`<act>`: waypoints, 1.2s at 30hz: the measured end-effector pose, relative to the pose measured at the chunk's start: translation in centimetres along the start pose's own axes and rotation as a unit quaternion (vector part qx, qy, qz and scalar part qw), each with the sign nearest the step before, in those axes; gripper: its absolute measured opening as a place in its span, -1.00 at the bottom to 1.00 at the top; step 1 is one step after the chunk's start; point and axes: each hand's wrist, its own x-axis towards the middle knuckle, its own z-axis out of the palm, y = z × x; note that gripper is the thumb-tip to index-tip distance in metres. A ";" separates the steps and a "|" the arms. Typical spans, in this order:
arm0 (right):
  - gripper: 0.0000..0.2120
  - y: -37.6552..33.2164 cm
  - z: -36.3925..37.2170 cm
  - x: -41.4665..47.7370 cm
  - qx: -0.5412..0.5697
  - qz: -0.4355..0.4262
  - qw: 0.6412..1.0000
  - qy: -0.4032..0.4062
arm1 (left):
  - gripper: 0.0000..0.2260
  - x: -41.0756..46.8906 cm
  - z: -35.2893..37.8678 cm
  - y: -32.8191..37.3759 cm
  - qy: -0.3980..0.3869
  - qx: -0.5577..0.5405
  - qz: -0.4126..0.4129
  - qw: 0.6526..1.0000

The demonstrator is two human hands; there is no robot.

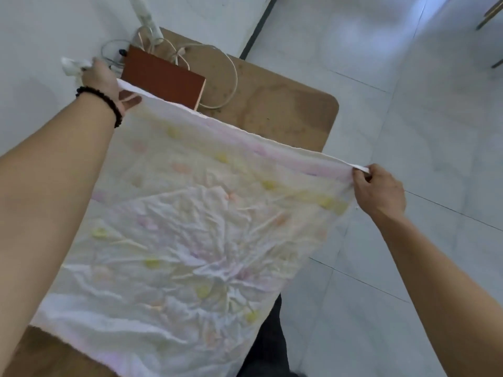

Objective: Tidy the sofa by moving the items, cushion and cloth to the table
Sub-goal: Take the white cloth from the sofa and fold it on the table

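A large crumpled white cloth (190, 227) with faint pink and yellow spots is stretched out over the brown wooden table (285, 110). My left hand (104, 83), with a dark bead bracelet at the wrist, grips its far left corner. My right hand (378, 191) pinches the far right corner beyond the table's right edge. The cloth's near part lies on the table and hides most of the tabletop. A reddish-brown book (163, 77) lies at the table's far end, partly behind the cloth's top edge.
A loose coil of pale cable (217, 77) lies on the table beside the book, near a white object (147, 14) against the wall. Grey tiled floor (394, 91) spreads to the right. A dark trouser leg (269, 344) shows at the bottom.
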 end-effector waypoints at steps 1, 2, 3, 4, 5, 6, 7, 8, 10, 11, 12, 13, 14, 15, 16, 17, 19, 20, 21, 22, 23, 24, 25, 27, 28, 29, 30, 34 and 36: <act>-0.69 0.0 0.8 0.8 -0.009 0.003 1.000 -0.020 | -0.66 1.3 0.6 -0.2 -0.002 0.013 -0.004 1.000; -0.68 0.0 1.9 1.8 -0.016 0.008 0.999 -0.040 | -0.61 2.8 1.5 -0.8 -0.003 0.028 -0.014 0.999; -0.68 0.1 2.9 2.5 -0.024 0.014 0.998 -0.058 | -0.56 4.4 2.2 -1.5 -0.010 0.049 -0.016 0.999; -0.67 0.2 3.9 3.0 -0.035 0.020 0.996 -0.075 | -0.53 5.1 2.9 -2.3 -0.017 0.064 -0.010 0.998; -0.66 0.4 4.7 3.3 -0.040 0.027 0.995 -0.092 | -0.51 5.6 3.5 -3.1 -0.022 0.076 -0.005 0.997; -0.65 0.6 5.5 3.7 -0.037 0.032 0.992 -0.114 | -0.50 5.7 3.9 -3.7 -0.027 0.087 0.003 0.996; -0.61 0.6 6.1 3.9 -0.028 0.035 0.989 -0.143 | -0.48 6.1 4.1 -4.2 -0.033 0.088 0.012 0.996; -0.53 0.7 6.7 4.2 -0.019 0.035 0.983 -0.179 | -0.47 6.2 4.3 -4.4 -0.040 0.091 0.020 0.995; -0.36 0.5 7.3 4.3 -0.005 0.032 0.975 -0.219 | -0.46 6.0 4.1 -4.3 -0.066 0.092 0.027 0.993; -0.35 0.3 7.5 4.2 0.003 0.026 0.978 -0.207 | -0.46 5.8 3.7 -4.2 -0.074 0.085 0.031 0.993; -0.38 -0.1 7.4 3.9 0.020 0.017 0.984 -0.177 | -0.47 5.5 3.2 -4.2 -0.075 0.071 0.040 0.994; -0.42 -0.6 7.1 3.4 0.040 0.004 0.989 -0.141 | -0.47 5.0 2.5 -4.5 -0.058 0.059 0.060 0.995; -0.45 -1.1 6.7 2.8 0.053 -0.023 0.992 -0.111 | -0.43 4.0 1.8 -5.3 -0.023 0.079 0.090 0.993; -0.47 -1.6 6.3 2.0 0.057 -0.065 0.992 -0.092 | -0.39 2.5 0.9 -6.7 0.023 0.139 0.132 0.981; -0.48 -2.0 5.8 1.1 0.050 -0.120 0.988 -0.088 | -0.39 0.7 0.0 -8.7 0.059 0.212 0.172 0.960; -0.48 -2.3 5.4 0.1 0.037 -0.181 0.978 -0.098 | -0.40 -1.7 -0.9 -11.0 0.076 0.272 0.198 0.938; -0.46 -2.4 5.0 -1.7 -0.003 -0.291 0.945 -0.147 | -0.40 -7.0 -2.9 -16.4 0.085 0.356 0.175 0.914; -0.45 -2.4 5.0 -2.6 -0.025 -0.328 0.927 -0.179 | -0.38 -9.9 -4.1 -19.1 0.086 0.393 0.135 0.905; -0.42 -2.3 5.0 -3.4 -0.048 -0.352 0.910 -0.213 | -0.35 -13.0 -5.2 -21.6 0.087 0.425 0.089 0.896; -0.40 -2.0 5.0 -4.4 -0.070 -0.367 0.894 -0.245 | -0.31 -16.1 -6.2 -24.1 0.085 0.441 0.047 0.892; -0.38 -1.7 4.9 -5.3 -0.092 -0.381 0.879 -0.273 | -0.28 -19.2 -7.2 -26.1 0.077 0.440 0.012 0.895; -0.37 -1.4 4.9 -6.1 -0.114 -0.399 0.862 -0.292 | -0.25 -22.1 -8.1 -27.9 0.061 0.431 -0.015 0.900; -0.36 -0.9 4.9 -6.8 -0.136 -0.419 0.843 -0.310 | -0.21 -25.2 -8.8 -29.4 0.038 0.421 -0.038 0.906; -0.36 0.1 5.1 -8.8 -0.181 -0.453 0.803 -0.343 | -0.16 -31.2 -9.9 -31.4 -0.009 0.405 -0.086 0.910; -0.35 0.7 5.2 -10.0 -0.205 -0.464 0.786 -0.354 | -0.17 -33.9 -10.4 -32.3 -0.026 0.395 -0.113 0.911; -0.33 1.3 5.4 -11.3 -0.228 -0.471 0.772 -0.361 | -0.19 -36.4 -10.9 -33.1 -0.032 0.388 -0.138 0.911; -0.32 1.7 5.7 -12.5 -0.245 -0.478 0.760 -0.366 | -0.22 -38.6 -11.3 -33.8 -0.029 0.381 -0.159 0.910; -0.26 2.2 7.1 -17.6 -0.275 -0.501 0.740 -0.354 | -0.30 -43.5 -14.3 -36.3 0.020 0.383 -0.195 0.903; -0.23 2.0 7.7 -20.3 -0.272 -0.503 0.739 -0.357 | -0.32 -43.6 -16.7 -36.7 0.044 0.347 -0.197 0.916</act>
